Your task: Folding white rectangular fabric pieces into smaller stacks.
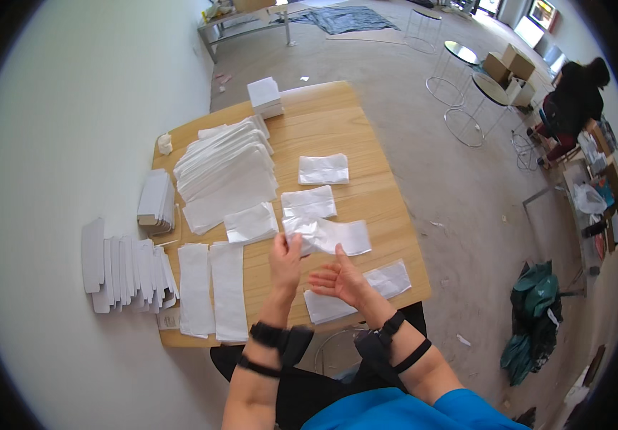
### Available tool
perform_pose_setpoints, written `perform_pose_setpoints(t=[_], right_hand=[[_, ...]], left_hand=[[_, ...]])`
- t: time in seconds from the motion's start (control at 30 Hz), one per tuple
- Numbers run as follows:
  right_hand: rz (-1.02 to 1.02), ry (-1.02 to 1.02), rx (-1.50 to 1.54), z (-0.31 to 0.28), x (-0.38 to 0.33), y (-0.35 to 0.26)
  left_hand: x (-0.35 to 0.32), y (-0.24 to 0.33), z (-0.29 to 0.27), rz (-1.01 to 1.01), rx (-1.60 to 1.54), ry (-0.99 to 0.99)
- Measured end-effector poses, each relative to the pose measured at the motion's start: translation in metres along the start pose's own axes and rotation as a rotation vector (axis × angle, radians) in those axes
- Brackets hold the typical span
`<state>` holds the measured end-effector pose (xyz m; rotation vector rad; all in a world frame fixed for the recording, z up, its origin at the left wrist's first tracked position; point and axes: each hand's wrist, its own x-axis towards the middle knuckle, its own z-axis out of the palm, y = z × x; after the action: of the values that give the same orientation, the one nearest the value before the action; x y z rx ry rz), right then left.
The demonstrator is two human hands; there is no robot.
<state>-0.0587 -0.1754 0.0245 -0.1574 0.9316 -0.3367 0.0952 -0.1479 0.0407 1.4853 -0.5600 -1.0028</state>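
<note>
My left hand pinches one end of a thin white, shiny sleeve, which looks like plastic and stretches rightward over the table. Just below it my right hand is open, palm turned inward and fingers apart, holding nothing. Under that hand lies a flat white stack of sleeves, partly hidden by the wrist. Beyond the held sleeve are small folded white packets, and another packet lies farther back. One more packet rests left of my left hand.
A fanned pile of white sleeves covers the table's far left. Two long white strips lie nearer. White flat boxes stand along the left wall. Round side tables, a seated person and dark green bags are to the right.
</note>
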Motion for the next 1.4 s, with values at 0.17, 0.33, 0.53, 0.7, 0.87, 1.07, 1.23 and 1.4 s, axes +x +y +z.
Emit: perform_pose_setpoints(t=[0.17, 0.33, 0.53, 0.7, 0.87, 1.07, 1.23, 1.4], right_hand=[[-0.42, -0.219, 0.419, -0.023, 0.003, -0.015], [-0.465, -0.122, -0.179, -0.056, -0.055, -0.02], [-0.226, -0.077, -0.263, -0.107, -0.11, 0.066], [-0.232, 0.012, -0.31, -0.106, -0.136, 0.1], [0.1, -0.054, -0.388, -0.108, -0.121, 0.117], [0.23, -0.39, -0.131, -0.098, -0.095, 0.162], [-0.119, -0.248, -0.257, -0.077, -0.106, 0.144], [-0.413, -0.132, -0.544, -0.088, -0.144, 0.128]], left_hand=[[-0.083, 0.081, -0.024, -0.034, -0.393, -0.176], [-0.119, 0.048, -0.089, 0.042, -0.175, 0.018], [-0.191, -0.015, -0.107, -0.146, -0.206, 0.091], [-0.239, -0.026, -0.113, -0.257, -0.329, 0.07], [-0.258, 0.01, -0.101, -0.238, -0.446, -0.014], [-0.271, 0.058, -0.088, -0.183, -0.501, 0.013], [-0.279, 0.061, -0.096, -0.123, -0.5, 0.07], [-0.287, 0.027, -0.102, -0.046, -0.293, 0.167]])
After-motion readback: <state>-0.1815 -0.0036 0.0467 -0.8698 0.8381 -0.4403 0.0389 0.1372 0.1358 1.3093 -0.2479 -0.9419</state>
